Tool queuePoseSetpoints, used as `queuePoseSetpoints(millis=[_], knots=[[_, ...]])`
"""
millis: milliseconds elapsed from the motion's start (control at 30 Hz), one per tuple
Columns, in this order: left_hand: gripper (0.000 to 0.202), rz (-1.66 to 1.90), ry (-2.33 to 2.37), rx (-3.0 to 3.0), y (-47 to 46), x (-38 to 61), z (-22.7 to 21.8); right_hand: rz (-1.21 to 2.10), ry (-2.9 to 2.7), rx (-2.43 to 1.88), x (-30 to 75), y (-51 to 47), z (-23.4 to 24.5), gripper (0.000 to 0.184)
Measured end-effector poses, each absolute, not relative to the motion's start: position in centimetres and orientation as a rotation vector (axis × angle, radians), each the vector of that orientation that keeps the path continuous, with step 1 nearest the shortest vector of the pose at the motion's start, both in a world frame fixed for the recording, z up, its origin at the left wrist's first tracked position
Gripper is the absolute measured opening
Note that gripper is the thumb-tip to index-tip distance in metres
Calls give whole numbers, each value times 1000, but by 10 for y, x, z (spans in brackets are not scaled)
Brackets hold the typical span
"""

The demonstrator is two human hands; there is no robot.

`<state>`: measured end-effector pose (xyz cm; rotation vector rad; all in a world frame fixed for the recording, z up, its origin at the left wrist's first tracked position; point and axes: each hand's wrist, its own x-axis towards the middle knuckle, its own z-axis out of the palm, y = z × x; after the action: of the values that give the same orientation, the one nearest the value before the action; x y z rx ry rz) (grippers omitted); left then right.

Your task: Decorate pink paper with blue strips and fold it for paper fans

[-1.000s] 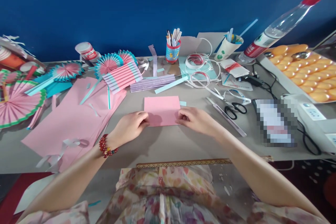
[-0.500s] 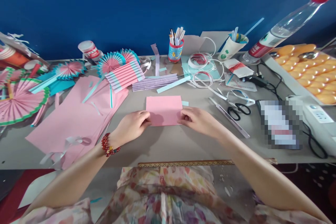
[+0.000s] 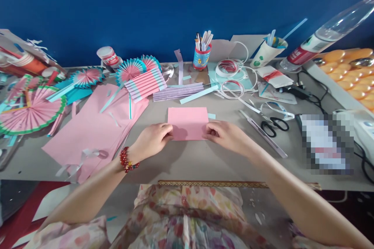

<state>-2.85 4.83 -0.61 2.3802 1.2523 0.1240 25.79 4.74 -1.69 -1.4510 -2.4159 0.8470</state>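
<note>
A small pink paper rectangle (image 3: 187, 120) lies flat on the grey table (image 3: 187, 163) in front of me. My left hand (image 3: 152, 140), with a red bead bracelet on its wrist, pinches the paper's near left corner. My right hand (image 3: 224, 135) pinches the near right corner. Both hands have their fingers closed on the paper's near edge.
Large pink sheets (image 3: 87, 132) lie to the left, with pleated paper fans (image 3: 29, 111) beyond them. A folded pink-and-blue stack (image 3: 145, 84), lilac strips (image 3: 175, 92), a pen cup (image 3: 201, 56), tape rolls (image 3: 228, 68), scissors (image 3: 276, 125), a ruler (image 3: 263, 134) and a bottle (image 3: 330, 33) surround the work area.
The view has shifted so everything sits slightly further right and lower. Both hands keep the same hold on the pink paper.
</note>
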Motion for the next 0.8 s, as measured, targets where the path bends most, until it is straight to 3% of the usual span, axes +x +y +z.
queuePoseSetpoints(millis=[533, 667, 800], knots=[[14, 266, 1287, 2488, 34, -33, -21, 498, -2419, -1425, 259, 29, -32, 16], [41, 298, 1248, 2562, 32, -42, -31, 256, -2527, -1370, 259, 21, -39, 21], [63, 235, 1058, 2724, 34, -42, -30, -8, -2678, -1240, 253, 14, -33, 40]])
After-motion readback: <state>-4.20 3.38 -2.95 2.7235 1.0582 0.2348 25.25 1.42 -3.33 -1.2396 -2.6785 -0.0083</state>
